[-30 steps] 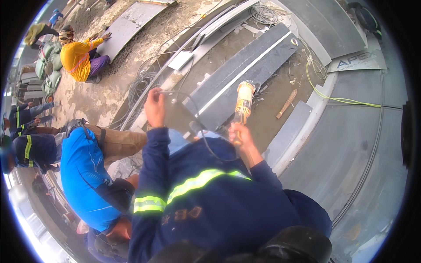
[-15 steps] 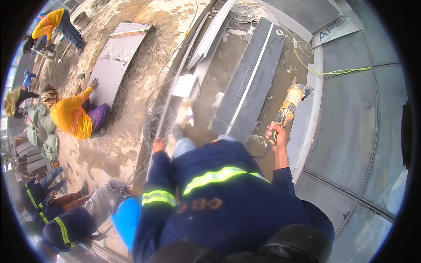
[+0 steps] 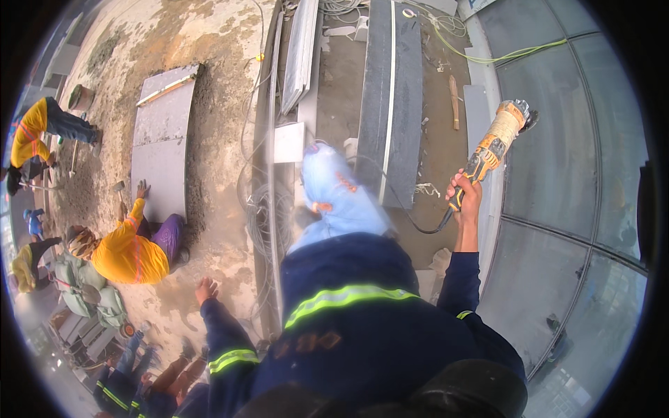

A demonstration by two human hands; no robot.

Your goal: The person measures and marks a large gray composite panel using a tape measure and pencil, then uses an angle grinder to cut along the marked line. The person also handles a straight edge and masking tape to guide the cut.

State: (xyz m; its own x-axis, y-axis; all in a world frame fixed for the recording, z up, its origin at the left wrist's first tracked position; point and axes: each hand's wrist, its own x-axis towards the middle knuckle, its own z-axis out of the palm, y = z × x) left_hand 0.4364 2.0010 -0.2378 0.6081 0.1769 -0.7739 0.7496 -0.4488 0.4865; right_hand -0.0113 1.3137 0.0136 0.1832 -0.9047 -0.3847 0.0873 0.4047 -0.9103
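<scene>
Right of the slab (image 3: 408, 115), the right hand (image 3: 470, 198) wraps the grinder (image 3: 491, 145) handle; probably heavy, rigid, best held there; left of the slab, the left hand (image 3: 206, 290) is empty, loosely spread.

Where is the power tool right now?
The power tool is in the head view's right half, gripped in the right hand, to the right of the dark slab.

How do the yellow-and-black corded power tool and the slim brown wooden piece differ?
The power tool is gripped in the right hand; the wooden piece lies on the grey-brown floor. The power tool is thick-bodied, with a black cord; the wooden piece is thin and shows none. Both are elongated.
</scene>
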